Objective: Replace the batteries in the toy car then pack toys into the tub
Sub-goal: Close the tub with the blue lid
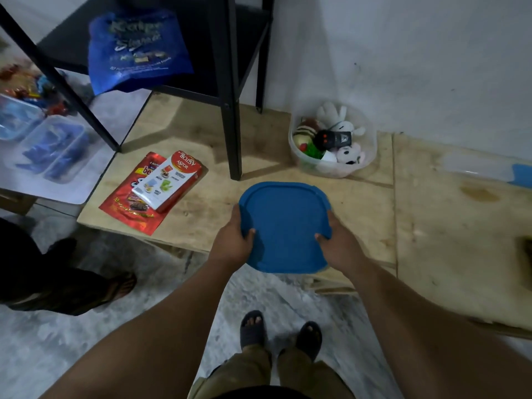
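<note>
The person stands at the low wooden desk (359, 203) and holds a blue lid (283, 226) flat in front of them with both hands. The left hand (234, 240) grips the lid's left edge, its thumb lying on top and its fingers (236, 213) curled round the rim. The right hand (338, 243) grips the right edge the same way, thumb on top. The near part of the lid sticks out past the desk's front edge, over the floor. Farther back, near the white wall, a clear tub (334, 139) sits on the desk with no lid on it. It is full of toys: a black toy car (334, 139) lies on top, with a white soft toy (334, 112) behind it, a black and white soft toy (349, 156) in front, and something green (312, 151) beside it. To the left, a red snack bag (135, 203) lies flat on the desk, with a white and red box (169, 180) on top of it. A black shelf (230, 82) stands on the desk behind them, and a blue bag (138, 50) hangs over its edge. The person's two feet in dark sandals (253, 329) are on the grey floor below.
</note>
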